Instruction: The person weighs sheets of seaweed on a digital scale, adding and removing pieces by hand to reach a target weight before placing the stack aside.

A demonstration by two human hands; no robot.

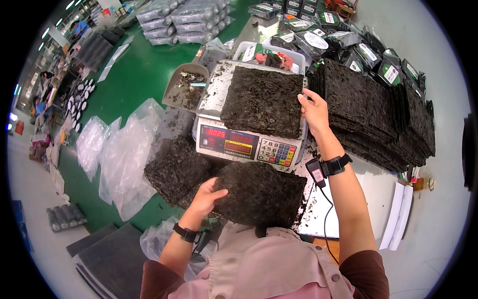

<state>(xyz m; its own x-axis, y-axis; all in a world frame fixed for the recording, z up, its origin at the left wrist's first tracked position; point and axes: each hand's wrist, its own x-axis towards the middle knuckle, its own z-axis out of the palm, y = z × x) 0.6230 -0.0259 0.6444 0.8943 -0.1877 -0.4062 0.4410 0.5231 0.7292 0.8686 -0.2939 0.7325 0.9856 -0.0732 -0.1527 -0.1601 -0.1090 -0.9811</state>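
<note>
My left hand [206, 198] grips the left edge of a stack of dried seaweed sheets [261, 194], thumb on top, close to my body. Another seaweed stack [264, 101] lies on the metal pan of a digital weighing scale [227, 142] with a lit red display. At that stack's right edge is my right hand [315, 110], its thumb and fingertips at the side of the sheets; whether it pinches them cannot be made out. More seaweed [175, 170] lies left of the held stack, below the scale.
Tall piles of seaweed sheets [358, 108] stand right of the scale, with labelled dark packets [312, 43] behind them. A plastic bin [298, 58] sits behind the scale, a dustpan [186, 86] with scraps to its left. Clear plastic bags [130, 157] are at the left.
</note>
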